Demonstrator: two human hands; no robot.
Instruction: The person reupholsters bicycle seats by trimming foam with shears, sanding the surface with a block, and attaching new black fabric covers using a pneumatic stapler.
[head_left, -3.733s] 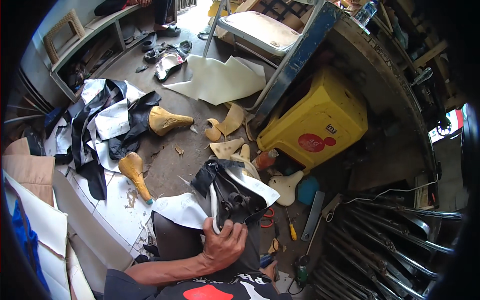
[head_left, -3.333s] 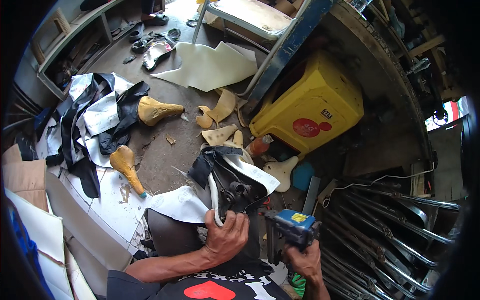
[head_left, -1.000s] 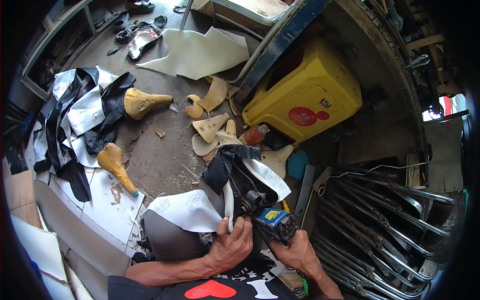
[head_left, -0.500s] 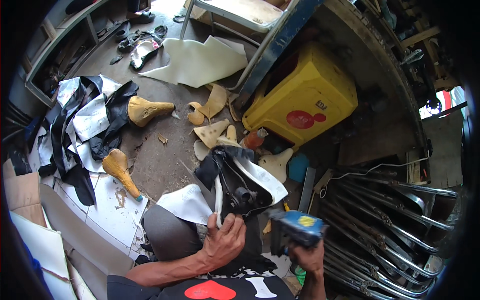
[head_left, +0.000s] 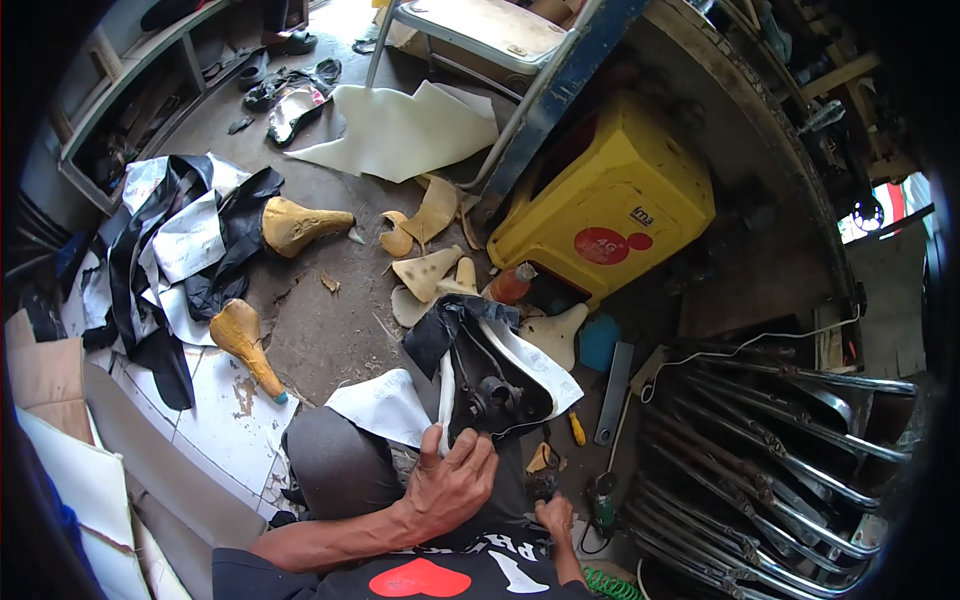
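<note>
My left hand (head_left: 455, 480) grips the rear of an upturned bicycle saddle (head_left: 495, 385) resting on my knee. The saddle shows its black underside and rail clamp, with white and black cover material (head_left: 545, 365) wrapped around its edges. My right hand (head_left: 555, 517) is low beside my lap, close to the floor. Its fingers reach toward a small dark object (head_left: 541, 487), and I cannot see whether they hold anything. A green-bodied tool (head_left: 601, 497) lies just to the right of that hand.
A yellow overturned crate (head_left: 610, 200) stands ahead. Tan foam saddle forms (head_left: 297, 225) (head_left: 245, 340) and foam scraps (head_left: 430, 272) litter the floor. Black and white cover sheets (head_left: 170, 250) pile at left. Chrome frames (head_left: 780, 470) are stacked at right. A white sheet (head_left: 400, 130) lies by a folding chair (head_left: 490, 30).
The blue and yellow power tool that my right hand held against the saddle is gone from view. My right hand has dropped down to the floor beside my lap. My left hand keeps its hold.
</note>
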